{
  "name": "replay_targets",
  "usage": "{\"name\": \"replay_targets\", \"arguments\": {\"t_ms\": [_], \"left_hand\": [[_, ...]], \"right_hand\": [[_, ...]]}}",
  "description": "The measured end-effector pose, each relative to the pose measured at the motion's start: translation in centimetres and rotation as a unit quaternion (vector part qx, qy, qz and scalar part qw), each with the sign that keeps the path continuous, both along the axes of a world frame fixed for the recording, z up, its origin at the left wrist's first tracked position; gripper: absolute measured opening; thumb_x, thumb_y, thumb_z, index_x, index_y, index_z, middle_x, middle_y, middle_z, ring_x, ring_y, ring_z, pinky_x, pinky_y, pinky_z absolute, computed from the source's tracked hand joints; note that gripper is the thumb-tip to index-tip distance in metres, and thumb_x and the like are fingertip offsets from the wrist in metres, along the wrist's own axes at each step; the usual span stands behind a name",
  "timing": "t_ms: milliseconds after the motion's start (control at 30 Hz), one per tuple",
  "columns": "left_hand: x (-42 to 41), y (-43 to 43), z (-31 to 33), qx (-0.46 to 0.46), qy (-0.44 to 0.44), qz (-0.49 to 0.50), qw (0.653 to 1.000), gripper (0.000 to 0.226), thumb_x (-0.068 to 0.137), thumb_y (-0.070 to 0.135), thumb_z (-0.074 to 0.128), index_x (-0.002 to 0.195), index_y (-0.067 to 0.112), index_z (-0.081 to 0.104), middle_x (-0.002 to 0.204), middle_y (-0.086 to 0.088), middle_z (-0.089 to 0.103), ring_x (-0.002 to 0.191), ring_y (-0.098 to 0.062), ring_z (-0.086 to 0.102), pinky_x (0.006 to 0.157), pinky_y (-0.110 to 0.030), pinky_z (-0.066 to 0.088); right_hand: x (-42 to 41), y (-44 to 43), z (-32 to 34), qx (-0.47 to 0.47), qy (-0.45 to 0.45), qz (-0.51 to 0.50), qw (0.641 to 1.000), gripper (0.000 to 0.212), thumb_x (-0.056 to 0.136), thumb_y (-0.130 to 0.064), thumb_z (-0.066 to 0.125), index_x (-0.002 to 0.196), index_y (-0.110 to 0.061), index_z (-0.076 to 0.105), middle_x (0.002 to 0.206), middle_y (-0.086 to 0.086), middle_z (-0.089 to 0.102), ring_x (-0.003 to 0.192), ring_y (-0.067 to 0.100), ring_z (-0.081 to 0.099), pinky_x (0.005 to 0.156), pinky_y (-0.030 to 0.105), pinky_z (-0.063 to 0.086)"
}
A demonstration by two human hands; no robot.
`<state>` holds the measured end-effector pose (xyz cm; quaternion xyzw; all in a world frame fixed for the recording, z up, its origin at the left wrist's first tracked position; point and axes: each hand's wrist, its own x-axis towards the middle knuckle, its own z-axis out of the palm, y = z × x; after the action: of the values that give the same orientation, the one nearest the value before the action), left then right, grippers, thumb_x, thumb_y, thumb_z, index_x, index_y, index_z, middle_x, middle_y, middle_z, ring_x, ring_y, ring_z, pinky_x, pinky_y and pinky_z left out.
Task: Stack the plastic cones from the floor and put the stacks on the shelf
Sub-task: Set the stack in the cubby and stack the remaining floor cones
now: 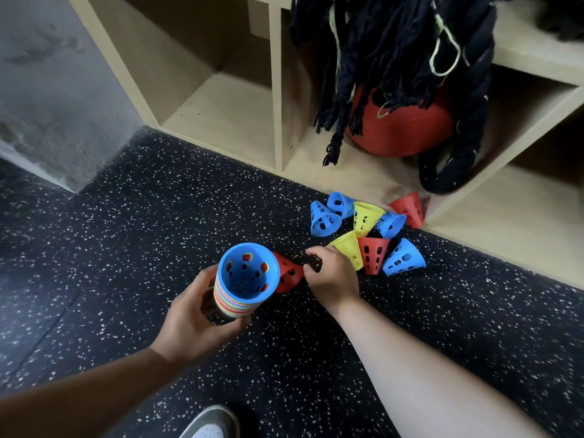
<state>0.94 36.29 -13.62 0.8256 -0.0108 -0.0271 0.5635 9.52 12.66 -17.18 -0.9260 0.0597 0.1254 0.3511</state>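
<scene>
The left hand (196, 314) has its fingers curled round a tall cone stack (246, 276). The right hand (331, 273) pinches a red cone (287, 273) beside it. Several loose cones (363, 229) remain on the floor (126, 248) near the shelf (237, 121), and no stack is placed there yet.

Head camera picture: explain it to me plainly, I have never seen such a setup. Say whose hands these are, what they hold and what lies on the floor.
There is no machine here. A person wears one camera on the head, and it looks down at their own two bare hands. The left hand holds a stack of nested cones, open end up, with a blue one on top. The right hand pinches a red cone beside the stack. More loose cones, blue, yellow and red, lie on the speckled floor by the shelf. In the shelf are a red ball and dark ropes. The person's shoe shows at the bottom edge.
</scene>
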Motion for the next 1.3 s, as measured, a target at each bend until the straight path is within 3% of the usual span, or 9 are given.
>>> {"name": "replay_targets", "arguments": {"t_ms": [100, 167, 367, 567, 733, 833, 1067, 1167, 1300], "left_hand": [[-0.1, 0.1, 0.0, 0.007, 0.005, -0.002, 1.0, 0.075, 0.059, 0.031, 0.087, 0.126, 0.032, 0.054, 0.108, 0.008, 0.073, 0.092, -0.011, 0.073, 0.083, -0.027, 0.059], [-0.2, 0.3, -0.1, 0.028, -0.004, -0.002, 1.0, 0.076, 0.06, 0.021, 0.091, 0.125, 0.034, 0.054, 0.107, 0.011, 0.072, 0.09, -0.009, 0.073, 0.081, -0.025, 0.059], [-0.6, 1.0, -0.4, 0.031, 0.007, 0.006, 0.999, 0.071, 0.06, 0.034, 0.087, 0.124, 0.028, 0.056, 0.107, 0.008, 0.071, 0.093, -0.012, 0.072, 0.082, -0.031, 0.06], [-0.2, 0.5, -1.0, 0.02, 0.011, -0.002, 1.0, 0.071, 0.061, 0.032, 0.086, 0.125, 0.029, 0.056, 0.108, 0.007, 0.072, 0.095, -0.013, 0.073, 0.085, -0.04, 0.06], [0.5, -1.5, -1.3, 0.036, 0.006, -0.044, 0.998, 0.075, 0.061, 0.033, 0.087, 0.128, 0.038, 0.053, 0.113, 0.009, 0.071, 0.101, -0.011, 0.071, 0.089, -0.04, 0.059], [0.9, -2.8, -1.4, 0.051, -0.008, -0.07, 0.996, 0.078, 0.061, 0.034, 0.087, 0.128, 0.049, 0.05, 0.116, 0.014, 0.068, 0.104, -0.008, 0.069, 0.09, -0.037, 0.058], [1.5, -5.8, -1.5, 0.028, -0.019, -0.075, 0.997, 0.072, 0.064, 0.035, 0.087, 0.128, 0.035, 0.053, 0.113, 0.006, 0.071, 0.1, -0.016, 0.071, 0.084, -0.041, 0.059], [1.6, -5.5, -1.8, 0.032, -0.026, -0.071, 0.997, 0.073, 0.064, 0.036, 0.087, 0.128, 0.038, 0.052, 0.113, 0.005, 0.071, 0.1, -0.017, 0.071, 0.084, -0.04, 0.06], [1.8, -5.6, -2.0, 0.028, -0.019, -0.067, 0.997, 0.074, 0.064, 0.033, 0.087, 0.129, 0.04, 0.052, 0.115, 0.005, 0.07, 0.101, -0.017, 0.071, 0.085, -0.039, 0.06]], "right_hand": [[-0.5, 0.9, 0.0, 0.034, 0.039, 0.038, 0.998, 0.049, 0.08, -0.02, 0.056, 0.128, -0.03, 0.061, 0.126, -0.013, 0.056, 0.112, 0.008, 0.055, 0.092, 0.029, 0.048], [-0.7, 1.4, -0.2, 0.04, 0.037, 0.049, 0.997, 0.046, 0.08, -0.021, 0.057, 0.124, -0.03, 0.064, 0.121, -0.013, 0.058, 0.107, 0.008, 0.057, 0.09, 0.03, 0.049], [-1.2, 1.6, -0.1, 0.02, 0.02, 0.021, 0.999, 0.019, 0.087, -0.022, 0.053, 0.088, -0.025, 0.072, 0.074, -0.01, 0.07, 0.064, 0.007, 0.061, 0.055, 0.026, 0.041], [-3.0, -1.8, 4.8, 0.092, -0.113, -0.072, 0.987, 0.018, 0.091, -0.022, 0.066, 0.106, -0.025, 0.076, 0.091, -0.015, 0.073, 0.08, -0.002, 0.066, 0.071, 0.016, 0.052], [-4.9, -5.5, 12.9, 0.192, -0.175, -0.15, 0.954, 0.023, 0.089, -0.012, 0.067, 0.094, -0.033, 0.075, 0.083, -0.02, 0.073, 0.08, -0.003, 0.067, 0.075, 0.012, 0.052], [-5.7, -6.1, 15.6, 0.232, -0.167, -0.139, 0.948, 0.022, 0.088, -0.01, 0.066, 0.096, -0.026, 0.078, 0.079, -0.014, 0.074, 0.074, 0.001, 0.068, 0.07, 0.012, 0.05], [-5.7, -5.1, 15.3, 0.273, -0.128, -0.109, 0.947, 0.024, 0.088, -0.007, 0.065, 0.098, -0.025, 0.077, 0.076, 0.007, 0.073, 0.07, 0.025, 0.066, 0.07, 0.032, 0.057], [-5.3, -6.5, 15.6, 0.319, -0.13, -0.145, 0.927, 0.027, 0.088, -0.004, 0.063, 0.092, -0.025, 0.078, 0.063, 0.002, 0.065, 0.05, 0.011, 0.045, 0.051, 0.024, 0.04], [-5.3, -5.9, 15.4, 0.357, -0.067, -0.08, 0.928, 0.029, 0.09, -0.002, 0.061, 0.092, -0.025, 0.078, 0.059, -0.008, 0.061, 0.046, 0.001, 0.042, 0.049, 0.011, 0.035]]}}
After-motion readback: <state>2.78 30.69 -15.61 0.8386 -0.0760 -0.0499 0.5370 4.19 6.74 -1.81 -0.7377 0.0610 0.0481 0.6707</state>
